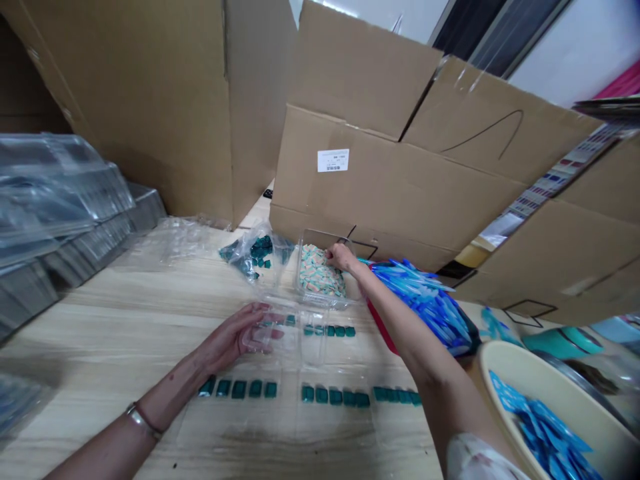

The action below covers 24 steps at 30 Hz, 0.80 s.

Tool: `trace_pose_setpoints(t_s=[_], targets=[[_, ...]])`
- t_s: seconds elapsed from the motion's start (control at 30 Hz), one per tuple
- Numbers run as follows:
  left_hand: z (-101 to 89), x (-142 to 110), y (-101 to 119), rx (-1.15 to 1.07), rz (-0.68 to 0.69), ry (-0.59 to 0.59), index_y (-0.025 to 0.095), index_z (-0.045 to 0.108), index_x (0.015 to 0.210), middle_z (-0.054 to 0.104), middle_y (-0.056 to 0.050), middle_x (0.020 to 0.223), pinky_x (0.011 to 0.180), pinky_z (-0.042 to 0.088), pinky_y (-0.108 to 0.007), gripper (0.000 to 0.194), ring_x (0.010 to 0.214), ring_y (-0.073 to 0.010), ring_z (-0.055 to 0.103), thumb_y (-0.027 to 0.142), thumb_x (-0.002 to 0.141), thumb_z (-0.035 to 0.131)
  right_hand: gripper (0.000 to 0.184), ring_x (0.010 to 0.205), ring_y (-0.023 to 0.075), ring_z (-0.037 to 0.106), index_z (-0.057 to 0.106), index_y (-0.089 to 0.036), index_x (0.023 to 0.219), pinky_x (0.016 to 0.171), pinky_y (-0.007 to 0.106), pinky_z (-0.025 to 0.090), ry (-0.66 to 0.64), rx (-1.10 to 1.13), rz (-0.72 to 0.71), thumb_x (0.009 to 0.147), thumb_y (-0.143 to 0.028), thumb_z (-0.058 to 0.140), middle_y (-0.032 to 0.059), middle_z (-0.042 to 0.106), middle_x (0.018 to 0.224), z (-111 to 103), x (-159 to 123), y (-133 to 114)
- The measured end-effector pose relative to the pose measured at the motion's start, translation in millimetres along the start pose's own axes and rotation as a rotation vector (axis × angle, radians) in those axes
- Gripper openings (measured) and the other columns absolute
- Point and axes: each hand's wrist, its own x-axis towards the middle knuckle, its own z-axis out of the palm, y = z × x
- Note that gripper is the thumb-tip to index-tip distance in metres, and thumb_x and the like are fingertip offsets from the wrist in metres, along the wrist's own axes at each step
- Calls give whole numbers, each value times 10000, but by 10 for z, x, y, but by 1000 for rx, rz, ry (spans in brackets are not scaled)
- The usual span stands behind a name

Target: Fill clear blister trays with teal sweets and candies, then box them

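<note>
My left hand (pixel 253 330) grips the left end of a clear plastic box (pixel 313 350), its fingers partly seen through the plastic. Small dark green squares (pixel 341 331) show in a row at that box. My right hand (pixel 341 257) reaches into a clear container (pixel 324 303) filled with small pale pink, white and green pieces (pixel 320 273). Its fingertips are pinched together among the pieces, and what they hold is hidden. Nearer to me, several dark green squares (pixel 239 389) lie in rows at more clear plastic.
An open plastic bag (pixel 257 257) of dark green pieces stands left of the container. A red-rimmed bin holds blue pointed sticks (pixel 425 300). At right is a cream tub (pixel 493 363) with blue packets. Clear plastic boxes (pixel 55 200) are stacked left; cardboard (pixel 380 173) walls the back.
</note>
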Motion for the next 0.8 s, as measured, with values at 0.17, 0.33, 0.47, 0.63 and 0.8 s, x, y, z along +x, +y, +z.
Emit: trace_pose_setpoints(t_s=[0.17, 0.33, 0.47, 0.63, 0.8], targets=[[-15, 8, -14, 13, 0, -1, 176, 519, 1080, 601, -146, 1192, 643, 566, -369, 290, 901, -272, 667, 250, 811, 600, 86, 677, 126, 535, 665, -151, 707, 573, 195, 324, 48, -5, -61, 642, -112, 626, 36, 659, 726, -2, -106, 15], [-18, 16, -23, 31, 1, 9, 177, 507, 1083, 582, -156, 1219, 637, 565, -368, 299, 912, -280, 663, 268, 813, 598, 87, 688, 133, 544, 672, -134, 741, 598, 205, 349, 74, 46, -105, 668, -135, 625, 45, 660, 745, -136, -131, 119], [-32, 28, -39, 23, 2, -10, 180, 511, 1076, 580, -156, 1221, 636, 565, -368, 294, 920, -282, 661, 271, 811, 599, 159, 601, 111, 544, 681, -113, 804, 574, 196, 386, -9, 117, -162, 711, -227, 620, 28, 652, 687, -202, -76, 142], [-47, 34, -47, 12, 17, -16, 175, 520, 1076, 585, -164, 1211, 640, 563, -372, 303, 901, -280, 666, 269, 802, 608, 142, 570, 93, 536, 700, -125, 755, 558, 178, 391, -131, 142, -238, 668, -225, 649, -3, 647, 645, -141, 110, 59], [-22, 20, -27, 10, 9, -9, 172, 526, 1042, 606, -154, 1173, 619, 561, -353, 273, 895, -275, 667, 265, 799, 610, 110, 606, 112, 544, 705, -143, 690, 565, 186, 366, -181, 74, -264, 581, -140, 685, -12, 652, 628, -71, 308, 1]])
